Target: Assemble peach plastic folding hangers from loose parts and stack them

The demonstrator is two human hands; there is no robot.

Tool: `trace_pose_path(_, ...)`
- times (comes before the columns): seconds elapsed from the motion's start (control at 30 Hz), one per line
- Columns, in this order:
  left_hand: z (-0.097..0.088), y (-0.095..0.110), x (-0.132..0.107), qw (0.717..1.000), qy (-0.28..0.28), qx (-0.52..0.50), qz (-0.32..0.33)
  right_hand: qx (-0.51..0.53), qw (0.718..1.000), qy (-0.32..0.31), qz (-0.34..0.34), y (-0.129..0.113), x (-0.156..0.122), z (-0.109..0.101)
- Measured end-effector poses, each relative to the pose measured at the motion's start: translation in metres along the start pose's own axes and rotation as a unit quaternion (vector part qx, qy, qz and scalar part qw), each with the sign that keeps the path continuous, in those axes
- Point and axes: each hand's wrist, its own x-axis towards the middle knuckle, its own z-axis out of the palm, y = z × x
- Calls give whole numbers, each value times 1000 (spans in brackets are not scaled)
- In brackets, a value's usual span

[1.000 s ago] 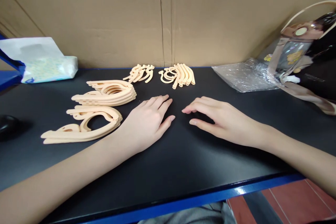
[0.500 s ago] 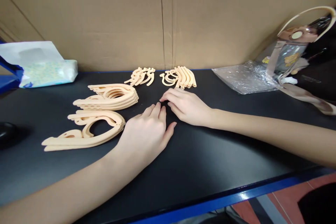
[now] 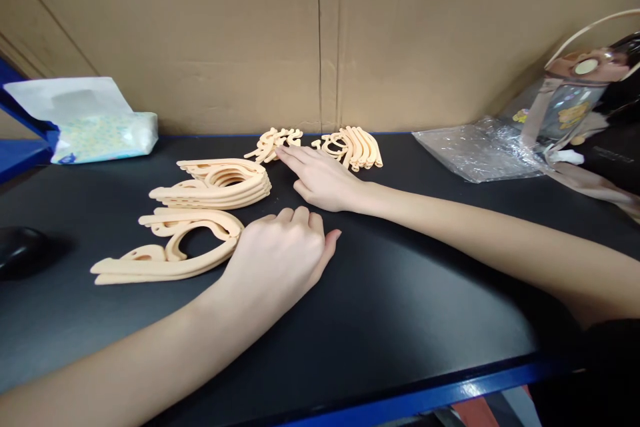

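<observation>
Peach-coloured flat plastic pieces lie in stacks on a black table top (image 3: 390, 280). My left hand (image 3: 280, 260) rests palm down with its fingers curled under, beside the near stack of large curved pieces (image 3: 170, 250). My right hand (image 3: 320, 177) reaches across the table, fingers stretched out, its fingertips touching a small pile of hook-shaped pieces (image 3: 273, 140) at the back. A second stack of large curved pieces (image 3: 215, 183) lies left of my right hand. Another row of small curved pieces (image 3: 355, 145) sits just behind my right hand.
A cardboard wall (image 3: 320, 33) closes the back of the table. A tissue pack (image 3: 100, 133) lies at the back left and a black object (image 3: 20, 250) at the left edge. Crumpled clear plastic (image 3: 475, 150) and a bag with a strap (image 3: 575, 100) sit at the back right.
My right hand has moved from the table's middle forward and left to the small hook-shaped pieces. My left hand has curled its fingers under and stayed beside the near stack.
</observation>
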Motion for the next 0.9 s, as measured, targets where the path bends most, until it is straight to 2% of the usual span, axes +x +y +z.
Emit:
trace_pose_path(0.2, 0, 3, -1, 1000, 3, 7, 3, 39, 998, -40, -13, 5, 1, 1)
trace_pose_path(0.57, -2, 3, -1, 1000, -13, 11, 1, 29, 999, -32, -6, 2, 4, -1)
trace_pose_path(0.77, -3, 3, 0, 998, -58, 2, -4, 5, 1000, -24, 6, 0, 2, -6)
trace_pose_path(0.9, -5, 3, 2, 997, -78, -6, -7, -5, 999, -32, 2, -9, -12, -19)
